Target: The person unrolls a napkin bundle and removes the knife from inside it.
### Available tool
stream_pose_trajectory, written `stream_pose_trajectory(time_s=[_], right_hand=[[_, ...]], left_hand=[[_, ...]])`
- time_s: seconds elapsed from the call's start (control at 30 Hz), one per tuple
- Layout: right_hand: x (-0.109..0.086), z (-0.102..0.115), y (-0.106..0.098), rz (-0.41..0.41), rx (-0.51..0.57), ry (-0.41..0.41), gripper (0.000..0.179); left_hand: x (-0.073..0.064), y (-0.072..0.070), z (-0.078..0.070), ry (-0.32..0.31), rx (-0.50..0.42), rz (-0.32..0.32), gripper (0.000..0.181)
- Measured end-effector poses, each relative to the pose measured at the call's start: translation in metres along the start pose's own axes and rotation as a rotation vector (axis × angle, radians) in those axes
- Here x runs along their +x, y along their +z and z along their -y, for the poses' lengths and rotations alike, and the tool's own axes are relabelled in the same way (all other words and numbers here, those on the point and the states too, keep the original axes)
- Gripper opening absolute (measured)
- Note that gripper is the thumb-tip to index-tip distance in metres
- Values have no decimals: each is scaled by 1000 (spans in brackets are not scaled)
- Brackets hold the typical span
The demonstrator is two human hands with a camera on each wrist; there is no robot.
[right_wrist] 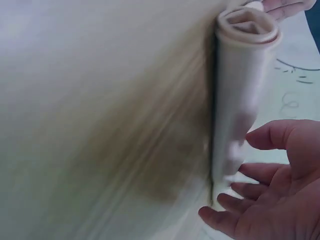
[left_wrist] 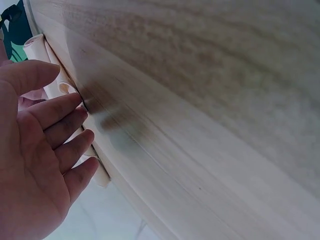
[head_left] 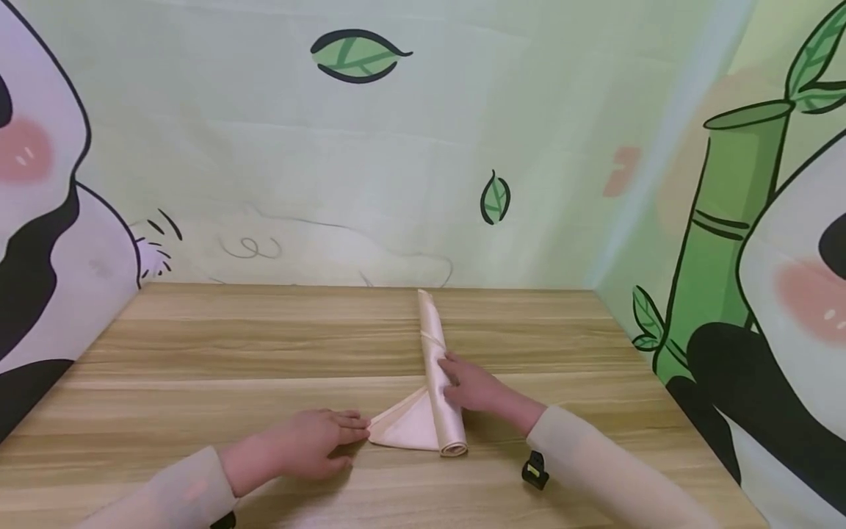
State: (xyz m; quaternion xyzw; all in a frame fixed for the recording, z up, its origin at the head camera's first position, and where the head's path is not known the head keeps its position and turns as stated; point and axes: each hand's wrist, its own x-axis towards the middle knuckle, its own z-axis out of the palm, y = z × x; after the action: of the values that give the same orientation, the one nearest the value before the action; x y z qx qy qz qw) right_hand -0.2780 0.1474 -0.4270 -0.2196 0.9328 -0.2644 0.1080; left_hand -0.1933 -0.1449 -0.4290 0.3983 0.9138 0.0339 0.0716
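Note:
A pale pink cloth (head_left: 436, 375) lies on the wooden table, rolled into a long tube that points away from me. From the tube's left side spreads an unrolled triangular flap (head_left: 413, 425). My left hand (head_left: 313, 444) lies at the flap's left corner, fingertips touching it, fingers nearly straight. On the tube's right side rests my right hand (head_left: 474, 386), thumb and fingertips against the cloth without wrapping round it. In the right wrist view the spiral end of the rolled cloth (right_wrist: 240, 90) shows beside the loosely spread fingers. The cloth partly hides behind the fingers in the left wrist view.
The wooden table (head_left: 231, 338) reaches back to a pale green printed backdrop (head_left: 423, 147) with leaves, bamboo and pandas. A small black device (head_left: 535, 470) sits by the right sleeve's cuff, and part of another dark one (head_left: 225, 521) shows under the left cuff.

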Motion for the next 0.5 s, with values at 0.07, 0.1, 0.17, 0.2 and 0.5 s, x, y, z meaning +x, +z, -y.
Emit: stream_pose_trajectory(time_s=[0.07, 0.1, 0.17, 0.2, 0.5], right_hand=[[-3, -4, -1, -1, 16, -7, 61], [-4, -6, -1, -4, 18, -14, 60], [-6, -8, -1, -6, 21, -24, 58], [-7, -8, 0, -6, 25, -19, 57], [1, 1, 2, -76, -38, -71, 69]], left_hand=[[0, 0, 0, -2, 3, 1, 48], [0, 0, 0, -3, 2, 3, 48], [0, -1, 0, -6, 4, 6, 47], [1, -2, -1, -4, 9, 1, 46], [25, -5, -22, 118, 110, -32, 53]])
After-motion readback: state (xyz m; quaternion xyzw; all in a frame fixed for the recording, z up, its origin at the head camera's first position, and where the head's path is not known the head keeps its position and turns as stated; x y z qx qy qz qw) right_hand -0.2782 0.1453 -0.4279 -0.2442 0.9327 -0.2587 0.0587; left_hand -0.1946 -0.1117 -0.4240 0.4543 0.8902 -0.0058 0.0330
